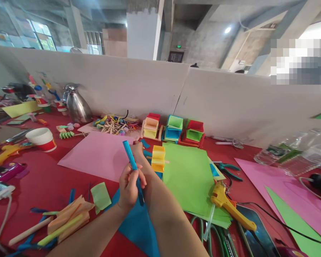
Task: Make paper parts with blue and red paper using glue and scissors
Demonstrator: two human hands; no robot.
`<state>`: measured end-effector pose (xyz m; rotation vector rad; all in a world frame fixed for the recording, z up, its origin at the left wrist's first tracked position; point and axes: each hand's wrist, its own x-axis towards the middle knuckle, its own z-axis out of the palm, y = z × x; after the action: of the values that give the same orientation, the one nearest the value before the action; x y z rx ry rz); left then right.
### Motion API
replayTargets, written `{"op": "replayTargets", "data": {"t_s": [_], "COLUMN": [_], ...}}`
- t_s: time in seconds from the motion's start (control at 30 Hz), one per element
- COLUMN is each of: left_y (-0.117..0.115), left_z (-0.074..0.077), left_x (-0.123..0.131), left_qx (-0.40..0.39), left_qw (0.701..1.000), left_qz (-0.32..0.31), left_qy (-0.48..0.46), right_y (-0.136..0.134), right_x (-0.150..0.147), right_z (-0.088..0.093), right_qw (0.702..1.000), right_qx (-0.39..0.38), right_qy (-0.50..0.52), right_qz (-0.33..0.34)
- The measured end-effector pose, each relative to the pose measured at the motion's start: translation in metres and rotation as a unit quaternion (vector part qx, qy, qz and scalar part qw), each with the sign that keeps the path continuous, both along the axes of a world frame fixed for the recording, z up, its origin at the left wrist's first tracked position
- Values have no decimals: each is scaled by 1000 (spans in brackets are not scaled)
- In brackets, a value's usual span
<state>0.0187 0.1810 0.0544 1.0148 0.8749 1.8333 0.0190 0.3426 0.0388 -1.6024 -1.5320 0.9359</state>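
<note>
Head view. Landmark: green paper stack (187, 178) on the red counter (69, 178). Left hand (128, 185): left of the stack, raised; fingers clamped on a narrow blue strip (130, 155), held tilted, upper end leaning left, lower end passing in front of the right forearm. Rolled or folded: cannot tell. Right hand (138, 150): beyond the left hand, left of the stack's far end, by a pink sheet (96, 153); partly hidden, so finger state and any grip cannot be told. Small blue scrap (144, 143) just beside it.

Yellow folded piece (158, 159): at the stack's left edge. Blue sheet (133, 228): left of the stack's near end, below both forearms. Three folded-paper models (173, 127): in a row beyond the stack, by the white partition (139, 85). Pale green slip (101, 196) and orange paper pieces (69, 217): well left of the stack's near end.

Yellow glue gun (232, 207): at the stack's near right corner, nozzle end over the paper. Teal-handled pliers (230, 170): just right of the stack. Clear plastic bottles (273, 153): farther right. Steel jug (77, 103): far left, beyond the stack's far edge.
</note>
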Motion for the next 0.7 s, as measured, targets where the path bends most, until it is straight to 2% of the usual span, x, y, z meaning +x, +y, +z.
{"op": "replayTargets", "data": {"t_s": [0.1,0.2,0.33,0.43,0.5,0.6,0.67,0.7], "left_y": [-2,-4,-10,-15,-17,-23,-35,-43], "left_z": [-2,-6,-16,-24,-26,-16,-2,6], "left_x": [0,-1,-2,-5,-6,-5,-2,0], "left_qx": [8,20,50,83,102,98,77,64], "left_qw": [1000,999,995,986,976,953,919,890], "left_qz": [-8,-22,-44,-77,-99,-134,-175,-206], "left_qy": [16,34,72,125,166,252,346,402], "right_y": [-7,-16,-25,-35,-51,-93,-129,-147], "right_x": [1,1,6,25,50,103,141,160], "right_z": [12,32,65,88,100,106,101,96], "right_qw": [997,992,986,982,978,930,899,883], "right_qx": [9,51,129,182,211,246,226,219], "right_qy": [-68,-104,-89,-50,4,262,349,374], "right_qz": [32,50,52,30,6,-69,-138,-182]}}
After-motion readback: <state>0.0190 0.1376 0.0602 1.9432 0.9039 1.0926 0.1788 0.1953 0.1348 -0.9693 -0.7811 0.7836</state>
